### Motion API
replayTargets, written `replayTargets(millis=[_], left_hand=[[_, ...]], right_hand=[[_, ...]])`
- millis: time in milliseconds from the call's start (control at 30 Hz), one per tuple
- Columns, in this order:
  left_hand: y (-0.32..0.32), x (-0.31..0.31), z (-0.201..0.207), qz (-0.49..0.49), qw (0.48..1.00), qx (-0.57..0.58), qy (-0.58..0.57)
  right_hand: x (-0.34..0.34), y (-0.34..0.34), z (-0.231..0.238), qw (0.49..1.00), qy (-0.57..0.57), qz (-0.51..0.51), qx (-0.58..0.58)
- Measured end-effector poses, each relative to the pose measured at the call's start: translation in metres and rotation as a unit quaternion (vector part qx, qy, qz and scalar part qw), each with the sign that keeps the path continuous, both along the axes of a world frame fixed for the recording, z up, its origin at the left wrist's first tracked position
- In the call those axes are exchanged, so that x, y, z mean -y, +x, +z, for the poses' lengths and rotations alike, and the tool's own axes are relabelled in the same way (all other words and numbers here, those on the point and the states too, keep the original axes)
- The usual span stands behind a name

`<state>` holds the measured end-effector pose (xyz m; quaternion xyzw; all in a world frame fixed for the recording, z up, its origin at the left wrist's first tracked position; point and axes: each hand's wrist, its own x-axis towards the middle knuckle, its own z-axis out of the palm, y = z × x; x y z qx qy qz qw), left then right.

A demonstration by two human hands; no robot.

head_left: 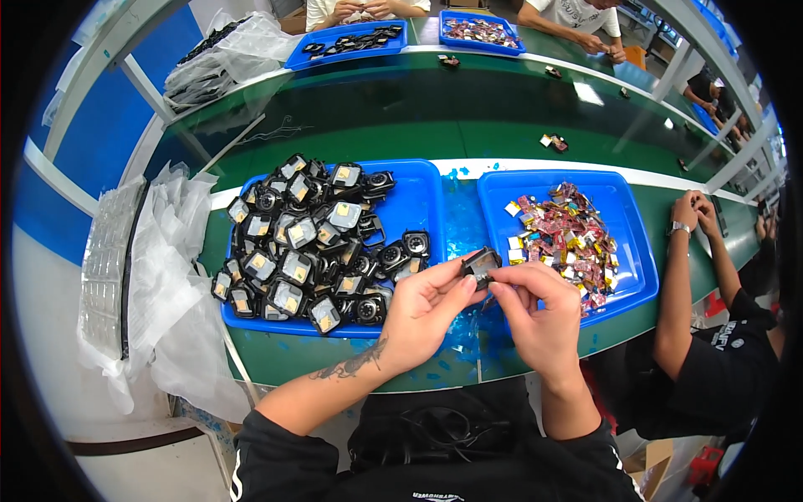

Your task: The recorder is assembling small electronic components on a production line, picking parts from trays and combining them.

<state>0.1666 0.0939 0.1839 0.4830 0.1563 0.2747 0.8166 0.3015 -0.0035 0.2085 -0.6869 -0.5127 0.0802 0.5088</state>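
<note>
Between the two blue trays, my left hand (pixel 425 314) grips a black square casing, like a smartwatch housing (pixel 480 264), by its edge, with its inside facing up. The fingertips of my right hand (pixel 539 314) are pinched at the near right edge of that housing. Whatever they hold is too small and too covered to make out. On the left, a heap of similar black housings (pixel 297 230) fills most of a blue tray (pixel 421 197). The right blue tray (pixel 637 268) carries a pile of small red circuit boards with yellow and silver parts (pixel 573 243).
Blue scraps (pixel 460 217) litter the green bench between the trays. Plastic sheeting and blister trays (pixel 113 259) stand at the left. Across the green conveyor (pixel 351 109) lie more blue trays (pixel 368 57), with people working behind. At right, a co-worker's arms (pixel 676 293) reach over the bench.
</note>
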Motion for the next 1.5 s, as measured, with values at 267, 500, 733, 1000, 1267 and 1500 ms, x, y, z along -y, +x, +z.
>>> replayTargets(millis=[267, 500, 733, 1000, 1267, 1500], left_hand=[[-0.004, 0.001, -0.007, -0.048, 0.998, -0.014, 0.029], [-0.003, 0.002, -0.005, -0.04, 0.999, 0.024, 0.028], [-0.005, 0.003, -0.004, -0.045, 0.997, 0.013, 0.069], [-0.005, 0.002, -0.007, -0.05, 0.992, -0.018, 0.111], [-0.01, 0.005, -0.001, -0.07, 0.987, -0.056, 0.135], [0.002, 0.004, -0.009, 0.013, 0.998, 0.043, -0.033]], right_hand=[[-0.001, -0.014, 0.017, 0.999, 0.011, -0.007, 0.052], [-0.002, -0.009, 0.017, 0.998, -0.004, 0.015, 0.064], [-0.001, -0.009, 0.023, 0.999, -0.027, 0.014, 0.02], [-0.001, -0.001, 0.019, 0.998, -0.046, 0.033, 0.02], [0.002, 0.003, 0.023, 0.999, -0.027, 0.028, -0.015], [0.005, -0.002, 0.009, 0.994, 0.072, 0.051, 0.068]])
